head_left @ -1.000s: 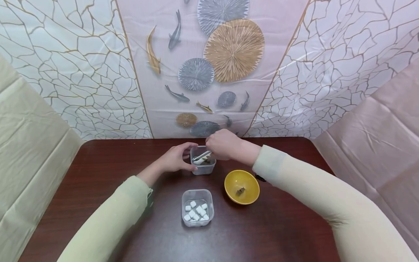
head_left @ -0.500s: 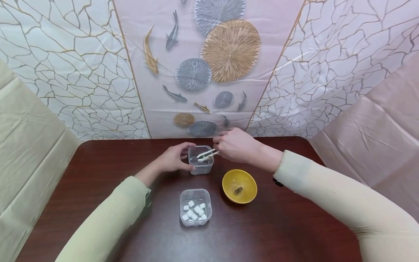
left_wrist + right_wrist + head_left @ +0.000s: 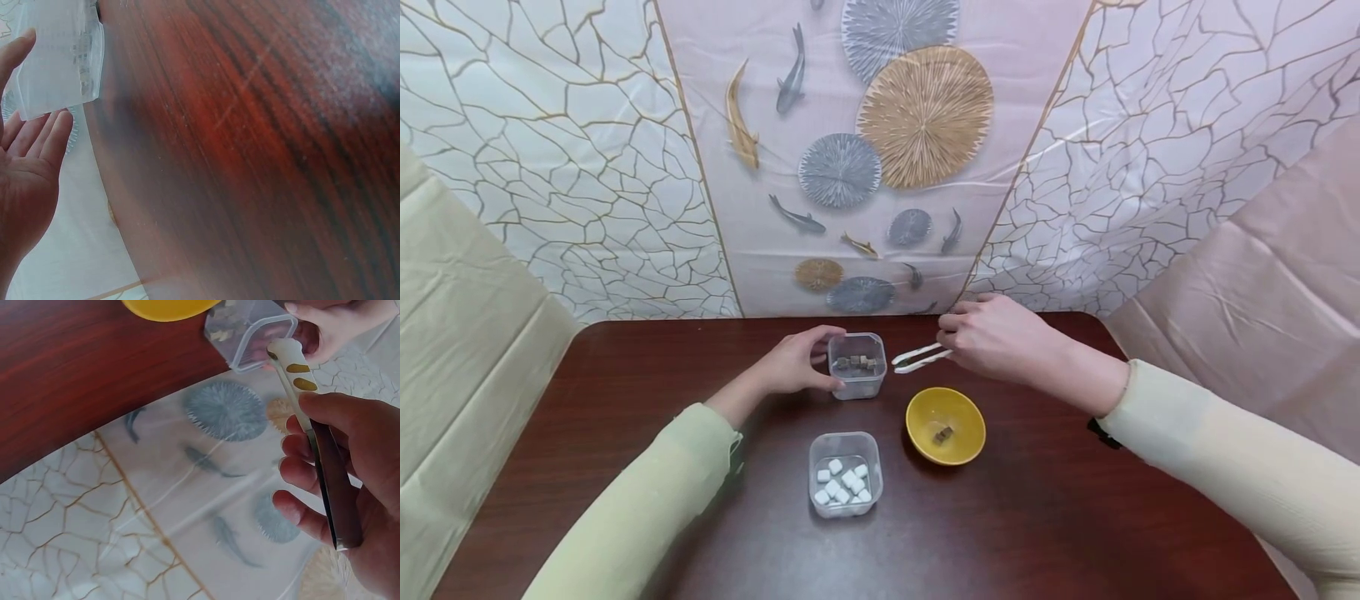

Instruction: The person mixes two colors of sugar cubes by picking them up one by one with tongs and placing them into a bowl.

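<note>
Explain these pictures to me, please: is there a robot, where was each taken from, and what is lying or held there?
No robot here, just a person working bare-handed. The wide picture looks down from a camera worn on the head; the two smaller ones come from a camera on each wrist.

On the reddish-brown, wood-grained table, a clear square plastic tub holds small white cubes. Beside it, a round yellow bowl holds a few small brown pieces. Farther off, the left hand grips a second clear square plastic tub with small brown cubes inside. The right hand holds slim, white-tipped tongs, their tips outside that second tub.
</note>
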`<state>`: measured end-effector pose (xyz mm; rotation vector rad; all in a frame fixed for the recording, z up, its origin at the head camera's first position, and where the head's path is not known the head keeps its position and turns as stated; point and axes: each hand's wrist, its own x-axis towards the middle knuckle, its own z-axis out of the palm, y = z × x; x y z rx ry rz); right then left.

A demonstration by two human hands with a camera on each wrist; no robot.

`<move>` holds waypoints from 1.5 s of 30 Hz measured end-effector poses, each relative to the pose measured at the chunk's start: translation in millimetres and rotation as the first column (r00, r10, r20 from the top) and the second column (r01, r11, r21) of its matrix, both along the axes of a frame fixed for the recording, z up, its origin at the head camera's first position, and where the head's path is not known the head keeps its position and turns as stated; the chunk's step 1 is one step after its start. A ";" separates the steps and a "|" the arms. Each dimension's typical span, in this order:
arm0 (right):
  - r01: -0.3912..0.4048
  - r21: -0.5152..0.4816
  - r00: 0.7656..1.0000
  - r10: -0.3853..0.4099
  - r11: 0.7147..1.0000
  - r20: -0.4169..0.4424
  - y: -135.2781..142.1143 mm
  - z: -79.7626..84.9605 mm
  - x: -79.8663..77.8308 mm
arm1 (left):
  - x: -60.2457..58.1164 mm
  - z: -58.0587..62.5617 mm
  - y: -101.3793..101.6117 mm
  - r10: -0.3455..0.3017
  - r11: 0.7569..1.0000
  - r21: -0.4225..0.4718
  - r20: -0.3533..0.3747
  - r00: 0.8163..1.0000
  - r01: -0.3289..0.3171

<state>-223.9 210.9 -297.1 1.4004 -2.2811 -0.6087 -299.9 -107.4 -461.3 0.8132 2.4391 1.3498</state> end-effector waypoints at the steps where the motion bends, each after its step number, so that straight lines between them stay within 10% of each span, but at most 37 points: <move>1: 0.008 0.003 1.000 -0.008 1.000 0.004 4.3 0.3 2.9 | 0.3 0.1 0.3 0.001 1.000 0.000 0.002 1.000 -0.001; 17: 0.062 0.078 0.994 -0.069 0.995 0.089 38.4 -25.6 36.6 | 2.6 3.9 0.2 0.006 1.000 -0.011 0.026 1.000 -0.006; 26: 0.069 0.067 0.990 -0.077 0.995 0.122 34.2 -42.0 30.4 | 2.7 0.5 -1.6 -0.002 1.000 0.008 0.022 1.000 0.002; 45: 0.088 -0.040 0.985 -0.081 0.995 0.155 -14.5 -10.1 -6.2 | 1.0 -0.3 0.4 -0.009 1.000 0.018 0.021 1.000 0.009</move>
